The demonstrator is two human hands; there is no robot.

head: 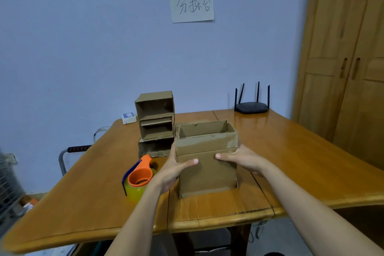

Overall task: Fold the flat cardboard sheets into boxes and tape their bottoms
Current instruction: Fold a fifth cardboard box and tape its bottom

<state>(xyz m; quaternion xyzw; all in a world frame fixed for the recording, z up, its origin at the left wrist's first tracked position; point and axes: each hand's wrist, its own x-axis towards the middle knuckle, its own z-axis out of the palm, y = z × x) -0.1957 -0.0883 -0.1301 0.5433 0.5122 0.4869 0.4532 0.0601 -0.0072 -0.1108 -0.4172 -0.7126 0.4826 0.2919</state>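
A brown cardboard box (207,168) stands upright on the wooden table (291,162), its top open with one flap folded down over the near face. My left hand (174,169) grips its left side, thumb lying across the front. My right hand (241,159) grips the right side, thumb also on the front. An orange tape dispenser (138,176) with a roll of clear yellowish tape lies just left of my left hand. Behind it a stack of folded boxes (155,122) lies on its side, openings facing me.
A black router (251,107) with several antennas sits at the table's far edge. A small white box (129,118) lies at the far left corner. A wooden wardrobe (342,68) stands at the right. A chair's metal frame (64,158) is left of the table.
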